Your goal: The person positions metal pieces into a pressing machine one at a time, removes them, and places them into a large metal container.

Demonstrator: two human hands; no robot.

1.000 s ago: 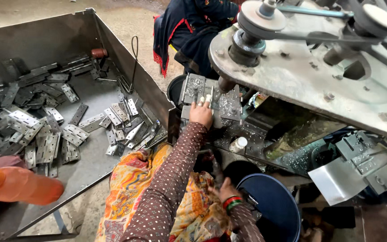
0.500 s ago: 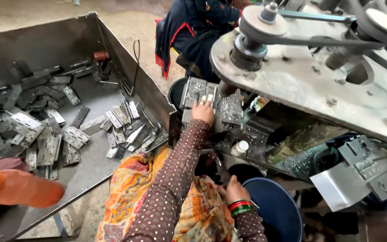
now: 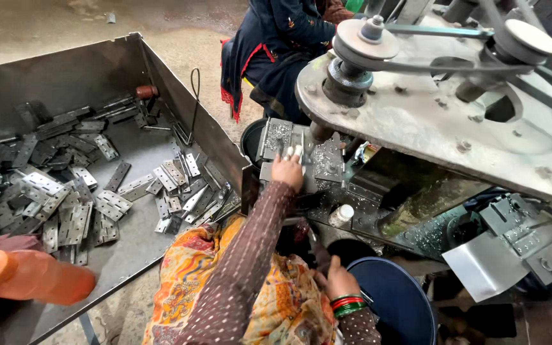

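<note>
My left hand (image 3: 287, 170) reaches forward in a brown dotted sleeve and presses its fingertips on a small perforated metal plate (image 3: 291, 152) lying on the machine's work fixture (image 3: 275, 137), which is covered in metal shavings. My right hand (image 3: 335, 281), wearing red and green bangles, sits low by my lap with its fingers curled around a dark handle (image 3: 317, 254) beside a blue bucket (image 3: 396, 300). Above the fixture hangs the machine's steel top plate (image 3: 416, 121) with pulleys and a belt.
On the left, a big steel bin (image 3: 129, 64) holds several perforated metal plates (image 3: 75, 211). An orange bottle (image 3: 33, 276) lies at the lower left. Another person in dark blue clothing (image 3: 276, 45) sits beyond the machine. A small white-capped bottle (image 3: 341, 214) stands under the machine.
My right hand has risen from beside the blue bucket and closed on the dark handle. My left hand has stayed on the plate at the fixture.
</note>
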